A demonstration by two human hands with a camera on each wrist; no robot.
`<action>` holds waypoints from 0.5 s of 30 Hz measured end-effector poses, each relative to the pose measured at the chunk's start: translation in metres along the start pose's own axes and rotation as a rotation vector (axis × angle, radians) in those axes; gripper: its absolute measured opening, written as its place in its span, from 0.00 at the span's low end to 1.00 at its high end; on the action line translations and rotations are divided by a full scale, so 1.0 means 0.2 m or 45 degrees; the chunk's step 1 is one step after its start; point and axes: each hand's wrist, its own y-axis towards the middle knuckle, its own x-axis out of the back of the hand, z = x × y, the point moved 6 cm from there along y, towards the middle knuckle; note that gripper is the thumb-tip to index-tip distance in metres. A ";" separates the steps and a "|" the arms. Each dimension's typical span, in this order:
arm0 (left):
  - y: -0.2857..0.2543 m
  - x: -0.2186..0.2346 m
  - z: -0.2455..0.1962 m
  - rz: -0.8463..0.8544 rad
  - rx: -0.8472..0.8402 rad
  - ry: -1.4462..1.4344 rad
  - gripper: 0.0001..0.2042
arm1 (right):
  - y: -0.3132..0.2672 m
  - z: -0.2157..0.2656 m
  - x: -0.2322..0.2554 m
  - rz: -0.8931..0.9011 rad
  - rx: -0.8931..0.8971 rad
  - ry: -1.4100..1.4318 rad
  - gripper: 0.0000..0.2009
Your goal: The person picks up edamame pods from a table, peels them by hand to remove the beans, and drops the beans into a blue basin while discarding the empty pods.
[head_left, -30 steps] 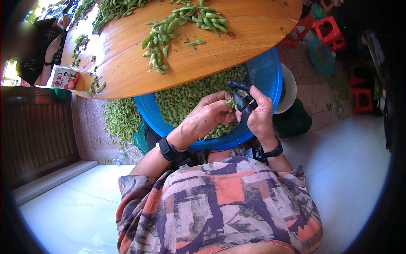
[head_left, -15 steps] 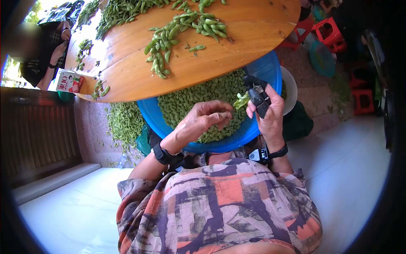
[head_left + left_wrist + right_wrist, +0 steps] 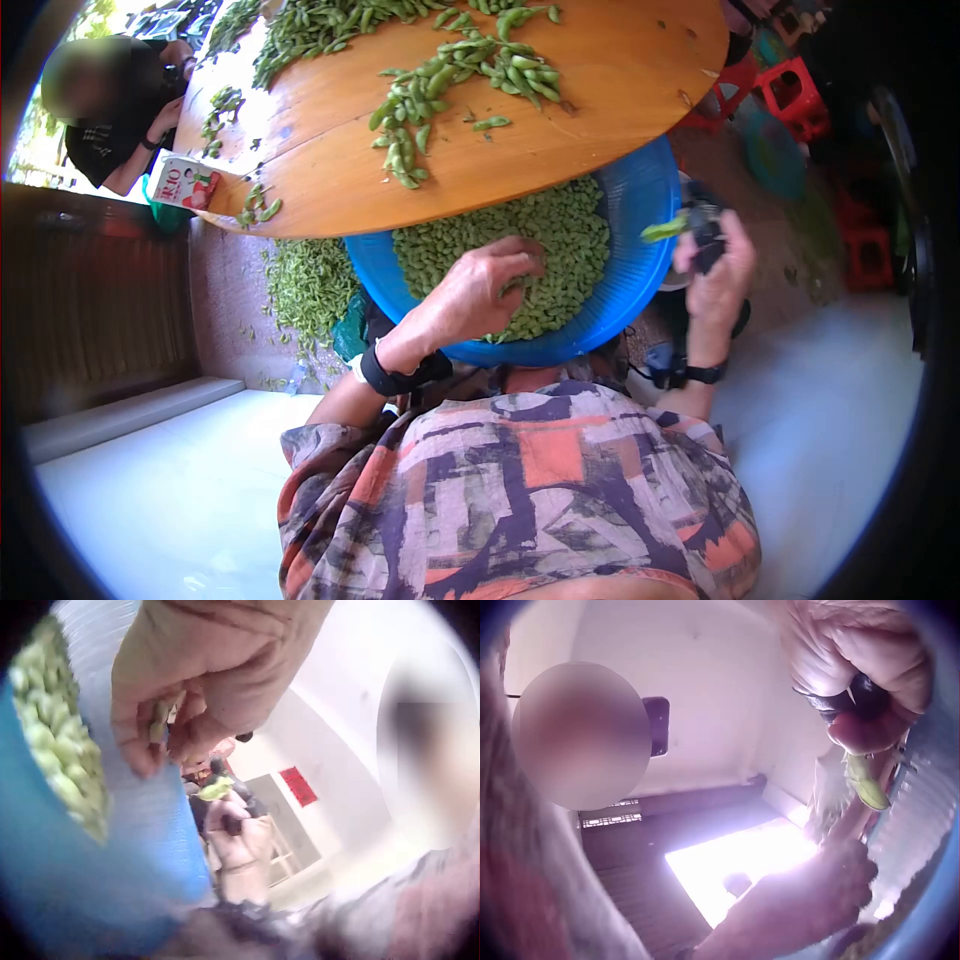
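Observation:
Over the shelled green beans in a large blue basin, my left hand hovers with bent fingers. In the left wrist view a small pale green piece shows between its thumb and fingers; its kind is unclear. My right hand, blurred, is out at the basin's right rim. It pinches a green soybean pod, which sticks out toward the basin. Black coverings wrap some right-hand fingers. The pod hangs from the fingertips in the right wrist view.
A wooden table overhangs the basin's far side, with soybean pods spread on it and a printed carton at its left edge. Pods lie heaped on the floor at left. Red stools stand right; another person sits at upper left.
A second ago both hands met at the pod over the basin. They have parted: the right hand has carried the pod right to the rim, while the left stays over the beans.

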 end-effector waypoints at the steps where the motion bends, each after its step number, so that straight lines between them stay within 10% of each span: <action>1: -0.02 0.02 -0.08 0.000 -0.225 0.364 0.11 | 0.02 0.02 0.11 -0.264 -0.115 -0.194 0.14; 7: -0.04 0.52 -0.14 -0.812 -0.011 0.594 0.05 | 0.04 0.08 0.30 -0.456 -0.225 -1.044 0.13; 15: -0.03 0.69 0.00 -0.900 0.314 0.714 0.08 | 0.06 0.11 0.04 -0.237 0.025 -0.976 0.12</action>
